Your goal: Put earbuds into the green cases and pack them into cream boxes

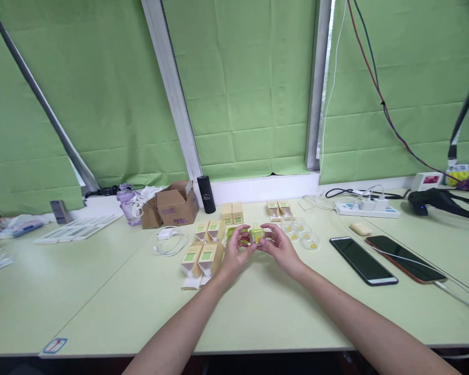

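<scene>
Between both hands, above the table, is a small clear container (257, 236) with a yellowish-green top and something yellow inside. My left hand (235, 251) grips its left side with fingers curled, and my right hand (280, 248) grips the right side. Bright green pieces (230, 232) show partly behind my left hand. Just left of it stand several cream cartons (206, 256) with green labels, their flaps unfolded at the front. To the right of my right hand sit several clear plastic cups (309, 240), each holding a small yellow thing.
More cartons (237, 212) stand farther back, near a black cylinder (206, 195) and a cardboard box (175, 205). A white charger (166, 234) with its cable lies left. Two phones (363, 261), a power strip (367, 209) and trailing cables occupy the right side.
</scene>
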`<state>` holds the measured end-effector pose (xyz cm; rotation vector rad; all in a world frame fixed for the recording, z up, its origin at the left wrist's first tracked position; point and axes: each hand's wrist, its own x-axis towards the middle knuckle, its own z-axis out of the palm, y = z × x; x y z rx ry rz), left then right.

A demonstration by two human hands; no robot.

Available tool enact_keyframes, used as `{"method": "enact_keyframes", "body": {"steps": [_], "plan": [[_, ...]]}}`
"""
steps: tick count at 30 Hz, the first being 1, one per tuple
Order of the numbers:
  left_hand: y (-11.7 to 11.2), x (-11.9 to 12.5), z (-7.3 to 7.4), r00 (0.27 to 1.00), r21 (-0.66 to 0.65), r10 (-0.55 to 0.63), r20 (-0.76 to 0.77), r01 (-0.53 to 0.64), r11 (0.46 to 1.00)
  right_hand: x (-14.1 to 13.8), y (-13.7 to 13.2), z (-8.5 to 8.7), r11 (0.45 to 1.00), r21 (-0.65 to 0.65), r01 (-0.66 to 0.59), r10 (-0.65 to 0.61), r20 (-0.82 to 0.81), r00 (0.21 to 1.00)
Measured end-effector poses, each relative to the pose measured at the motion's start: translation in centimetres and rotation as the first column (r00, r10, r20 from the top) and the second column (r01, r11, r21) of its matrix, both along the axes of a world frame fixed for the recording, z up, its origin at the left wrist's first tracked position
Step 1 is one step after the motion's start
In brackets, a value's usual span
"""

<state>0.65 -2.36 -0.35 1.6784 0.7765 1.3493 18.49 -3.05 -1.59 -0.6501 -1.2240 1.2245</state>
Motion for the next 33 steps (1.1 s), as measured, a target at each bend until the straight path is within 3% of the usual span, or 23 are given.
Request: {"method": "enact_keyframes", "body": {"steps": [7, 33], "plan": [[-0.22, 0.22, 0.25, 0.998, 0.038, 0.052, -0.039, -0.051, 0.998, 0.06, -0.24, 0.14, 0.999, 0.025, -0.023, 0.023, -0.004, 1.000], [-0.29, 0.40, 0.59, 0.997, 0.046, 0.075, -0.001, -0.075, 0.996, 0.58, 0.09, 0.30, 0.992, 0.122, 0.022, -0.030, 0.062, 0.998]]}}
